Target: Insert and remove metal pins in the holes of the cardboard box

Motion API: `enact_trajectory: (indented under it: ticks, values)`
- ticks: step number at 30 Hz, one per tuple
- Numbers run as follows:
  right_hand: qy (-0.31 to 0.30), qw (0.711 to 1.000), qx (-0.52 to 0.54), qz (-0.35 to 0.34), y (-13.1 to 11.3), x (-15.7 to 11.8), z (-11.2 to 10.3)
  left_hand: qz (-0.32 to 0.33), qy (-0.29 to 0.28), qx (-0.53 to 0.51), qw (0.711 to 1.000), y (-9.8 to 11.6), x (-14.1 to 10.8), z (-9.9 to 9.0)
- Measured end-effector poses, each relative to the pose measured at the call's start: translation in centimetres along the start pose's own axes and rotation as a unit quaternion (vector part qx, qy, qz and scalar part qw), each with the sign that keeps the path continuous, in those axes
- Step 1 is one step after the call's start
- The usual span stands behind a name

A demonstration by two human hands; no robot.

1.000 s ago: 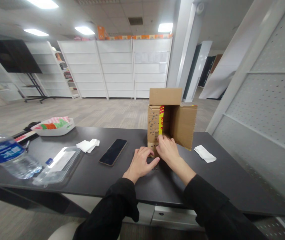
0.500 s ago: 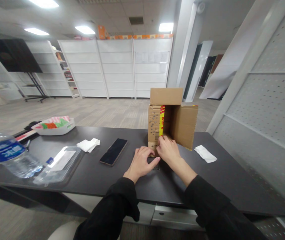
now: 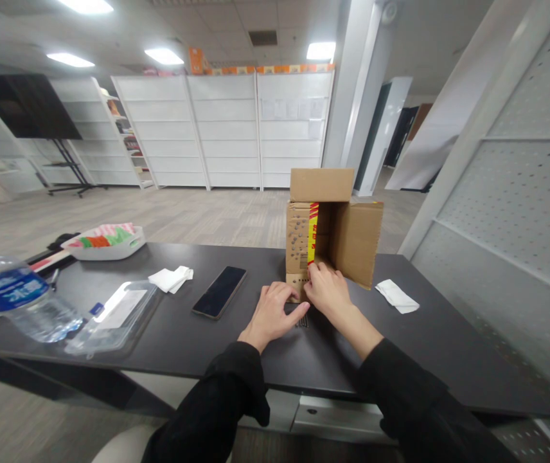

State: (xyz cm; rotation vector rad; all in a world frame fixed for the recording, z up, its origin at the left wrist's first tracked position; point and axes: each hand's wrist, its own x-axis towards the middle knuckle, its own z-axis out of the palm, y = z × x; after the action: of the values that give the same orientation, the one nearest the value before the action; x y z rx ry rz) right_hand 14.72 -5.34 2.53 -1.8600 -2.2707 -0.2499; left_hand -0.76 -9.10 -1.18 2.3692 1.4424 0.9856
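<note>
Looking over the dark table (image 3: 448, 360) from the left: first a water bottle (image 3: 19, 296) with a blue cap and label, and just beside it a clear plastic case (image 3: 111, 320) with white paper showing through. Behind these, near the far edge, a white basket (image 3: 128, 251) with pink, orange and green contents too blurred to name. Next a folded tissue (image 3: 171, 279) at the corner of the case, then a dark-screened phone (image 3: 220, 292) lying aslant, apart from the left hand (image 3: 270, 312). On the other side, a second tissue (image 3: 397, 296) near the box's open side flap (image 3: 362, 244). Farther off, white shelves (image 3: 224, 132) and, close to the table's right end, a perforated panel (image 3: 520, 193).

Standing near the far edge, right of the middle, a cardboard box (image 3: 297, 235), upright, long axis of its front vertical, mouth toward the person. Top flap (image 3: 322, 184) raised, side flap jutting rightward, lower front partly blocked by both hands. On the table before it, small dark slim pieces (image 3: 302, 321), partly behind the left thumb.

Left hand loosely spread at the box's lower left corner, thumb apart from curved fingers. Right hand (image 3: 328, 289) curled against the lower front, fingertips hidden; cannot tell about a grip.
</note>
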Motion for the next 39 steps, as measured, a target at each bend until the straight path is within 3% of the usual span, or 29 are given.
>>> enact_trajectory:
  ticks: [13, 39]
  values:
    - [-0.011, 1.000, -0.002, -0.001, 0.3, -0.1, -0.3, 0.002, 0.004, 0.000, 1.000, 0.1, 0.0, 0.0]
    - [0.040, 0.999, 0.014, -0.009, -0.2, -0.2, -2.7, -0.007, -0.005, -0.003, 1.000, 0.2, 0.0, -0.1]
